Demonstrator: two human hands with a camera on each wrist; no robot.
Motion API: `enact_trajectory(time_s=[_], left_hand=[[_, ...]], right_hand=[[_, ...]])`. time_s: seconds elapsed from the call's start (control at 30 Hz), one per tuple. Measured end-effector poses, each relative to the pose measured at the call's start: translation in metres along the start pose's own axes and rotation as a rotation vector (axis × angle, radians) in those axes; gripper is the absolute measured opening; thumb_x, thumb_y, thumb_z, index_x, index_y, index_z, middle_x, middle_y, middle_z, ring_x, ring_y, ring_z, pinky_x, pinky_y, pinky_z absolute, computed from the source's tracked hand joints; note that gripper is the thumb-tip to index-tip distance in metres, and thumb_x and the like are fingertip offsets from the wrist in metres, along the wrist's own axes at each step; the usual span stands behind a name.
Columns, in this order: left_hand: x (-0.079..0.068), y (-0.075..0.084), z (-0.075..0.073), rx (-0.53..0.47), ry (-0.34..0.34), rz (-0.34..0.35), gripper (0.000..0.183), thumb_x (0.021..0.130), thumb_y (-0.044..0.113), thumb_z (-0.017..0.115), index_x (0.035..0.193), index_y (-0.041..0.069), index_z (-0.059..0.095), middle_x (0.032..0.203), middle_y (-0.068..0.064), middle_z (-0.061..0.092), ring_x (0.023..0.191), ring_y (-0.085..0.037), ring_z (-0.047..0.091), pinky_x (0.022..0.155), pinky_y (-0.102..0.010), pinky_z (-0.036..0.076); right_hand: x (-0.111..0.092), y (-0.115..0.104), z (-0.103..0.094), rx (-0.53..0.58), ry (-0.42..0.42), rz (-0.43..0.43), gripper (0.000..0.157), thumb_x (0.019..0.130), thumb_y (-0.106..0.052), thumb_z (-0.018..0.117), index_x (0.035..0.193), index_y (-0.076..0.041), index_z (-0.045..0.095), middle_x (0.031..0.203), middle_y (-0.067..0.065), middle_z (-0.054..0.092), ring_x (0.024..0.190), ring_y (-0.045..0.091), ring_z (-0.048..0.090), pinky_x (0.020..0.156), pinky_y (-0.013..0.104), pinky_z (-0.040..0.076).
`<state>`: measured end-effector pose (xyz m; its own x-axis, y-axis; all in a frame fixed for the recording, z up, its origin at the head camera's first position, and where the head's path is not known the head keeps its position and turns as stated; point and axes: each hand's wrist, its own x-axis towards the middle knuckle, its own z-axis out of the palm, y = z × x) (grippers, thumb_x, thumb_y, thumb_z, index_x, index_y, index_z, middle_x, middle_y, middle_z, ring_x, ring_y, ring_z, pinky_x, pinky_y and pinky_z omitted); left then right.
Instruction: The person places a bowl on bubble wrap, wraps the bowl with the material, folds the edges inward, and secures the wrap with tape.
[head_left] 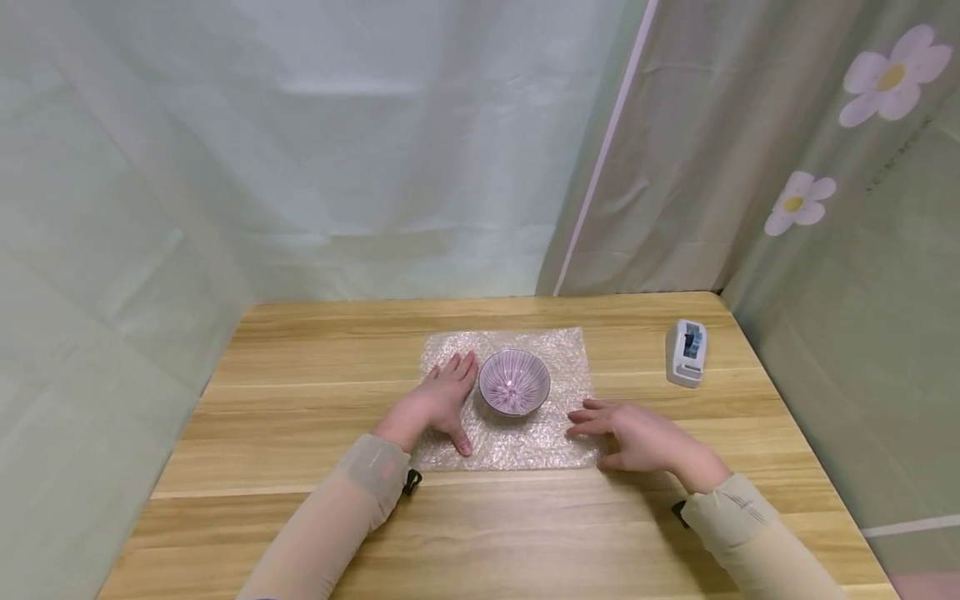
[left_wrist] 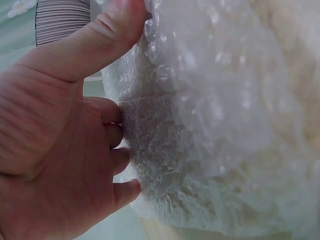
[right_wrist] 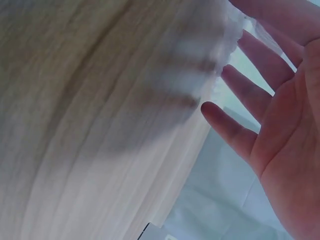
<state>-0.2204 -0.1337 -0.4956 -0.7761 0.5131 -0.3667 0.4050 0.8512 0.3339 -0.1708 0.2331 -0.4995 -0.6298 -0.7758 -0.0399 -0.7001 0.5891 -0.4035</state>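
In the head view, a purple-streaked bowl (head_left: 514, 383) stands upright on a sheet of bubble wrap (head_left: 525, 446), which lies flat on the wooden table (head_left: 300, 400); the left hand (head_left: 448, 400) rests on the wrap's left part, just beside the bowl, its fingers spread and the thumb well out from them; the right hand (head_left: 633, 433) is at the wrap's right edge, fingers loosely parted and pointing toward the bowl; a white tape dispenser (head_left: 686, 354) stands apart, near the table's right side; pale fabric (head_left: 375, 125) (printed with white flowers on the right) hangs behind.

In the left wrist view, the thumb and fingertips touch the wrap, pinching nothing that shows; the bowl's outside, dark-striped, appears at the upper left.

In the right wrist view, the fingers are apart, their tips close to the wrap's edge; whether they touch it, I cannot tell.
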Motion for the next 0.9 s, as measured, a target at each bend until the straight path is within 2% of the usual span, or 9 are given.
enact_trajectory(time_s=[0.17, 0.33, 0.63, 0.9], left_hand=[[-0.0006, 0.0007, 0.0004, -0.002, 0.0, -0.002, 0.158, 0.051, 0.046, 0.105, 0.168, -0.006, 0.011, 0.176, -0.023, 0.0, 0.162, -0.043, 0.0, 0.129, -0.063, 0.008], [-0.0013, 0.0019, -0.0005, -0.004, 0.001, 0.001, 0.158, 0.051, 0.045, 0.105, 0.167, -0.007, 0.013, 0.176, -0.024, 0.0, 0.162, -0.044, 0.0, 0.129, -0.063, 0.008], [-0.0042, 0.0043, -0.0052, -0.004, -0.012, 0.001, 0.153, 0.056, 0.041, 0.105, 0.167, -0.008, 0.011, 0.176, -0.025, 0.0, 0.162, -0.045, 0.0, 0.128, -0.064, 0.007], [-0.0038, 0.0038, -0.005, -0.005, -0.006, 0.008, 0.155, 0.054, 0.043, 0.105, 0.167, -0.007, 0.011, 0.176, -0.024, 0.0, 0.162, -0.045, 0.0, 0.129, -0.064, 0.007]], right_hand=[[-0.0021, 0.0, 0.001, -0.059, 0.047, -0.046, 0.061, 0.078, 0.001, 0.08, 0.136, -0.018, 0.075, 0.147, 0.007, 0.066, 0.138, 0.04, 0.058, 0.111, 0.062, 0.047], [-0.0021, 0.0004, 0.0024, -0.04, 0.061, -0.014, 0.059, 0.082, 0.009, 0.071, 0.135, -0.015, 0.075, 0.146, 0.005, 0.066, 0.138, 0.036, 0.06, 0.112, 0.059, 0.047], [-0.0008, 0.0035, 0.0024, 0.05, 0.079, -0.006, 0.036, 0.099, -0.005, 0.073, 0.134, -0.014, 0.076, 0.144, 0.007, 0.068, 0.136, 0.038, 0.061, 0.113, 0.059, 0.047], [-0.0005, 0.0049, 0.0021, 0.106, 0.071, 0.037, 0.033, 0.103, -0.002, 0.065, 0.13, -0.014, 0.078, 0.144, 0.006, 0.068, 0.137, 0.038, 0.059, 0.115, 0.06, 0.044]])
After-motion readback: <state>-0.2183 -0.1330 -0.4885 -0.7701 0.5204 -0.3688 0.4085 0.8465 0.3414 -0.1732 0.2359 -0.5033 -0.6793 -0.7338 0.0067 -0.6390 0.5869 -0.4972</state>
